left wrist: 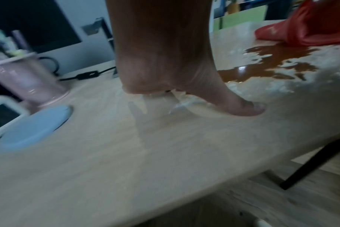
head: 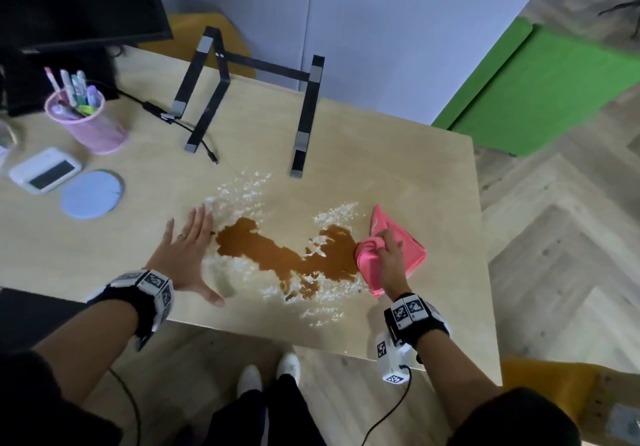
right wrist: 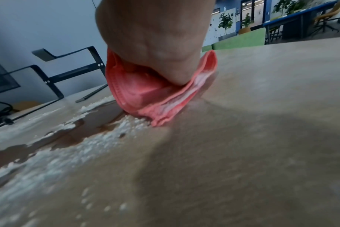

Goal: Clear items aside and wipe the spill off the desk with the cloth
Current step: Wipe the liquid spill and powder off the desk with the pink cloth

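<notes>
Cloth [head: 391, 255], pink, sits at the brown spill's [head: 277, 255] right edge on the table [head: 415, 168], bunched in the right hand [head: 391, 258] grip, fingers hidden in its folds. Left hand [head: 188, 255] lies flat, fingers spread, its fingertips unseen from the wrist view.

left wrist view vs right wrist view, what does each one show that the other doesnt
Only the left wrist view shows the pink pen cup, the blue coaster and the left hand pressed flat on the desk. Only the right wrist view shows potted plants and the right hand gripping the cloth from close up. Both share the pink cloth, brown spill and white powder.
</notes>
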